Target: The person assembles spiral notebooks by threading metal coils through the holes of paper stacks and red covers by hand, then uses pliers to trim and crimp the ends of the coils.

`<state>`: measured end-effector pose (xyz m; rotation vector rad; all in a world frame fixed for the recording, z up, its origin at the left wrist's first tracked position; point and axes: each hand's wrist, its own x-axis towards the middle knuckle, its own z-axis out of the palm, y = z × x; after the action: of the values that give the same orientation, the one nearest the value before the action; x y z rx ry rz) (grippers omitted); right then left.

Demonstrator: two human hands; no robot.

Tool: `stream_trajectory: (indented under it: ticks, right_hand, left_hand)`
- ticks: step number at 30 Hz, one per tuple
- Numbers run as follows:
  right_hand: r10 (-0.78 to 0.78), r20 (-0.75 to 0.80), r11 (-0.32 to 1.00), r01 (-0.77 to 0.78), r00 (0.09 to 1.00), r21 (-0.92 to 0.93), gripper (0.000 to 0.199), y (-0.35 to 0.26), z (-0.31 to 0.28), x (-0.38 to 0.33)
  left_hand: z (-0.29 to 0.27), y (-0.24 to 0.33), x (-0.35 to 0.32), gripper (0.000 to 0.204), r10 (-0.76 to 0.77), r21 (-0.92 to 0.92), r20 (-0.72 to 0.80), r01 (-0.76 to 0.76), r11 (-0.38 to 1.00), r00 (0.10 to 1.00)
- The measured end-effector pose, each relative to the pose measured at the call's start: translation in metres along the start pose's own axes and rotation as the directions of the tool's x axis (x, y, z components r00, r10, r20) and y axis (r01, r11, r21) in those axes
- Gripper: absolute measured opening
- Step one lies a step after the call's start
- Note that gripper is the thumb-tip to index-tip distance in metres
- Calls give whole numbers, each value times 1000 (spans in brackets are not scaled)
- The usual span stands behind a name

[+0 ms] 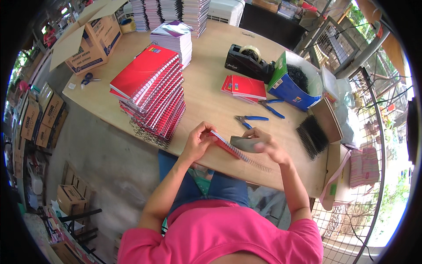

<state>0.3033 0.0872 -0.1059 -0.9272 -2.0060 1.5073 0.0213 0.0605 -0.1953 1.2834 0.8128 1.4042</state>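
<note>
At the table's near edge, my left hand (201, 141) pinches the upper end of a small red notebook (225, 147), held tilted with its punched edge up. A thin wire coil (259, 165) runs along that edge and sticks out past the notebook's lower right end. My right hand (270, 148) is closed around a grey, rounded flat thing (243, 143) beside the coil; its exact kind I cannot make out, and the thumb is blurred. Just beyond the hands lie blue-handled pliers (252, 119), with a second blue-handled pair (273, 108) farther right.
Left stands a tall stack of red spiral notebooks (151, 90). Beyond are a tape dispenser (246, 61), small red notebooks (247, 87) and a blue box (292, 93) of dark coils. Black coils (313, 137) lie right. Scissors (89, 79) and a cardboard box (99, 42) sit far left.
</note>
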Motion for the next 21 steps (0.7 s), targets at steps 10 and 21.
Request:
stream_trajectory:
  ticks: [10,21]
  right_hand:
    - [54,-65,992,-61,996,-113,53,2,8,30]
    - [-70,-86,889,23,994,-458,42,0,14,59]
  left_hand:
    - [-2,-4,4,33,-57,-138,36,62,988,998]
    - [0,6,2,47,-125,-189,5,124,974,992]
